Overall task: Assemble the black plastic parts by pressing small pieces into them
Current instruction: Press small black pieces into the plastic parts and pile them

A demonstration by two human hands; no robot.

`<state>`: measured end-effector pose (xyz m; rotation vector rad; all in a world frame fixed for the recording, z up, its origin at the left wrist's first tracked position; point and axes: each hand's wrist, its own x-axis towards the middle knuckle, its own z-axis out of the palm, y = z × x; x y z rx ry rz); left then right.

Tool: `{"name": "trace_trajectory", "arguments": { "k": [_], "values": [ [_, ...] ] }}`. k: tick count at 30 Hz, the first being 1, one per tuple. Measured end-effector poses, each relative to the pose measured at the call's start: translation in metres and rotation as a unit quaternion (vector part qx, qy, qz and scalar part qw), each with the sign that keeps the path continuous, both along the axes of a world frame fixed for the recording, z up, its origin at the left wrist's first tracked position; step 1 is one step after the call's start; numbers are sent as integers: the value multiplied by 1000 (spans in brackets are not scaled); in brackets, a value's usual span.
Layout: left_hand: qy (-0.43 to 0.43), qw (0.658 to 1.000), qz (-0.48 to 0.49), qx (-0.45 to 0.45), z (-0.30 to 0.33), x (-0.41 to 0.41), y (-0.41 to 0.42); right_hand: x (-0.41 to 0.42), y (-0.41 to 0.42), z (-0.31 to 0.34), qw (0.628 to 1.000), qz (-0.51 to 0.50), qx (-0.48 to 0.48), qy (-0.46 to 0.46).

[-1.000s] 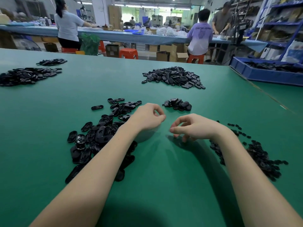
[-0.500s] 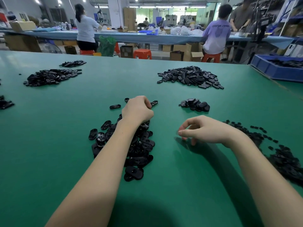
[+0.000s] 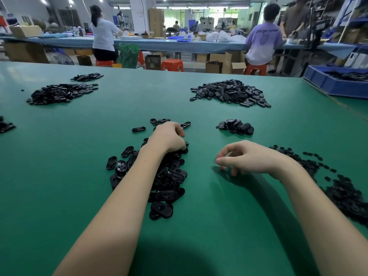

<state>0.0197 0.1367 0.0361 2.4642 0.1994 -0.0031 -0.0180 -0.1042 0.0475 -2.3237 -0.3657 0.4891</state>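
The left hand [image 3: 169, 139] has moved from beside the right hand [image 3: 251, 158] onto the shell pile [image 3: 167, 176], fingers curled, grasp unconfirmed; right loosely curled, empty. Next cycle beginning.

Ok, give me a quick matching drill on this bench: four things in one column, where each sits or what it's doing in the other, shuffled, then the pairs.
Things:
1. left hand
2. right hand
3. blue tray
4. small heap of black parts

Places or states:
A. far right edge of the green table
B. down on the near pile of oval black parts
C. just beyond the two hands, toward the right
D. fingers curled, above bare green mat

Pairs: 1-B, 2-D, 3-A, 4-C
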Motion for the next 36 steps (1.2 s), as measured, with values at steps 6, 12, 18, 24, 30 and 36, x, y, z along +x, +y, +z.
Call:
{"name": "trace_trajectory", "arguments": {
  "k": [6, 12, 18, 24, 30, 36],
  "values": [
    [-39, 998, -41, -39, 4, -2, -6, 0, -1, 0, 1000, -1, 3, 5],
    [-94, 979, -141, -117, 16, -15, -31, 1, -4, -1, 990, -98, 104, -18],
    [-180, 955, -180, -149, 18, -27, -67, 1, -18, 8, 943, -181, 273, -50],
    [-203, 946, -175, -180, 6, -36, -96, 2, -32, 9, 941, -213, 255, -71],
    [-19, 922, -181, -343, -1, -38, -107, 1, -43, 6, 960, -176, 204, -79],
    [42, 868, -148, -472, -7, -43, -113, -4, -54, 15, 976, -145, 151, -58]
  ]
}}
